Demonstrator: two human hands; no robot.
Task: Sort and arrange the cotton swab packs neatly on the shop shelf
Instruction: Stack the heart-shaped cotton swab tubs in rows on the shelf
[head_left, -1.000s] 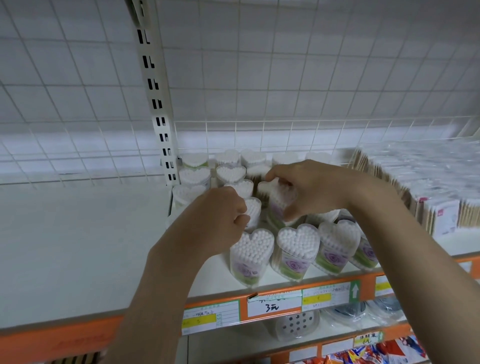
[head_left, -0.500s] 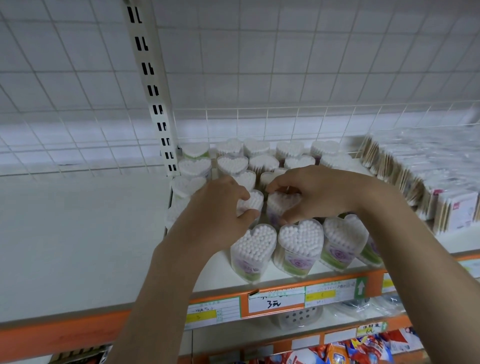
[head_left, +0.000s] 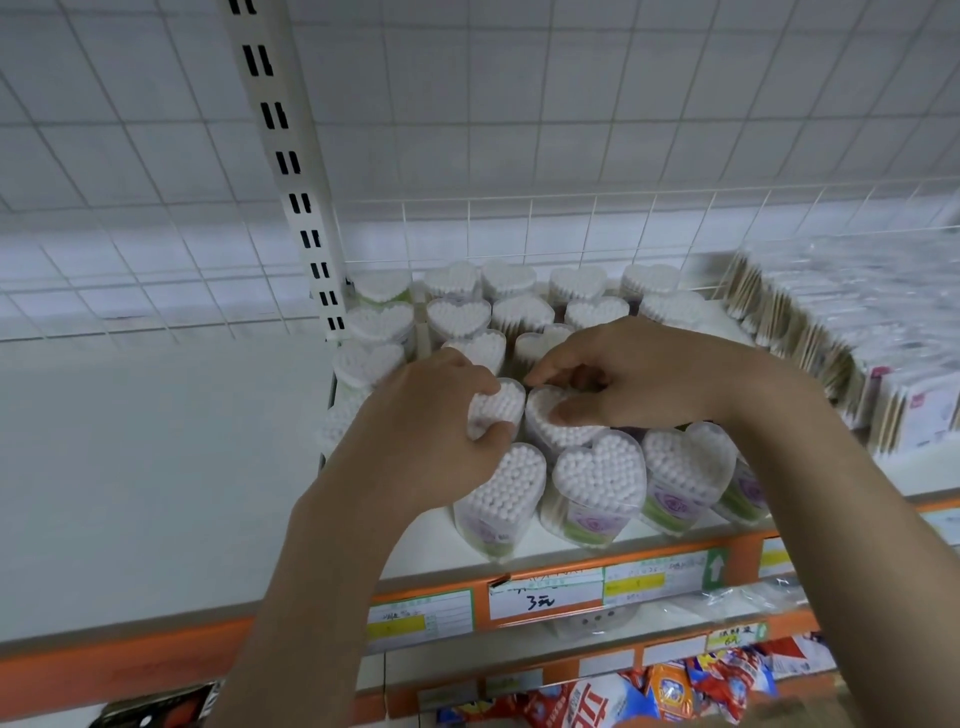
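Several clear heart-shaped cotton swab packs stand in rows on the white shelf (head_left: 156, 493), from the wire back fence to the front edge. My left hand (head_left: 415, 431) grips one pack (head_left: 498, 408) in the second row, thumb and fingers curled round its top. Beside it, my right hand (head_left: 639, 379) holds the neighbouring pack (head_left: 563, 434), thumb on its front and fingers curled over its back. A front row of three packs (head_left: 597, 483) stands upright just below both hands.
Flat packs of wooden-stick swabs (head_left: 831, 343) are stacked to the right. A slotted upright post (head_left: 291, 171) and a wire grid (head_left: 571, 223) back the shelf. Price labels (head_left: 540, 592) line the orange front rail. Snack bags (head_left: 675, 686) sit on the lower shelf.
Both hands have come down and nearer the front, from packs further back to two adjacent packs in the second row. The camera has tilted slightly, showing more of the lower shelf.
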